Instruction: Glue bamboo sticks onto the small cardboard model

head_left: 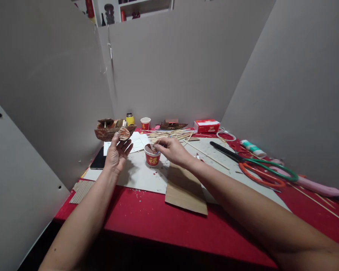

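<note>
My left hand (115, 155) holds up a small brown model boat (106, 134) on the left, fingers under the hull and thumb against its near end. That end has a pale, streaky patch. A red paper cup (152, 161) with a gold character stands on the white board (138, 177). My right hand (175, 151) is at the cup's rim with its fingers pinched together. What they hold, if anything, is hidden, and reddish-brown smears mark the inside of the cup. Beneath my right forearm lies a piece of brown cardboard (183, 188).
Thin wooden sticks (169, 135) are heaped behind the cup. At the back are another paper cup (145, 123), a yellow bottle (129, 119), a second boat (173, 125) and a red box (206, 126). Large scissors (260, 171) lie right, a dark phone-like slab (98, 160) left. Panels enclose the table.
</note>
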A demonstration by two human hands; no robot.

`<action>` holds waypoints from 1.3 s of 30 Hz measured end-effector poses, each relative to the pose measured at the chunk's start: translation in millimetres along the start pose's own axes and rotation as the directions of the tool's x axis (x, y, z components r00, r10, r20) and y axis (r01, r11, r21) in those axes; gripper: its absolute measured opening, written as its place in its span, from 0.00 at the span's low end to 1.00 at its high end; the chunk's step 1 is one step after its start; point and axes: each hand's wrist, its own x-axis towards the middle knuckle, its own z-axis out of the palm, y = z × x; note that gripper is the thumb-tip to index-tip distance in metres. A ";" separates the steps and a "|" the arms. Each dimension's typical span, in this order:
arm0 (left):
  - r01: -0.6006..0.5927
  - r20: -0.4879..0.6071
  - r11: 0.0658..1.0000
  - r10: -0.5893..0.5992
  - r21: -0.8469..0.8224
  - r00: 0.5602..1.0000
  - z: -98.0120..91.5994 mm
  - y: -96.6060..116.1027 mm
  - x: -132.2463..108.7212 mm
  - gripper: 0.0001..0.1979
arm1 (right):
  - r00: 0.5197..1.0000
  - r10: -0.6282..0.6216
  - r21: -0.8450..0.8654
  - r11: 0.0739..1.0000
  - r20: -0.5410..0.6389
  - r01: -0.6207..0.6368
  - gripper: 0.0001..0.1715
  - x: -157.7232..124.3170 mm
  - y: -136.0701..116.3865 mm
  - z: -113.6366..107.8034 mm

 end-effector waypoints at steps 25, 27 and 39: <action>0.003 -0.006 0.999 -0.003 0.050 1.000 -0.2 -4.2 0.5 0.20 | 0.954 0.164 0.358 0.932 -0.252 -0.066 0.18 -3.9 -4.4 -38.6; 0.005 -0.013 0.998 -0.005 0.055 1.000 -0.3 -6.1 0.7 0.19 | 0.939 0.210 0.423 0.903 -0.273 -0.079 0.17 -6.6 0.2 -39.0; 0.032 -0.047 0.995 -0.028 0.098 0.999 3.3 -12.2 -2.1 0.20 | 0.775 0.628 0.916 0.352 -0.077 -0.194 0.09 -8.6 -16.2 -46.8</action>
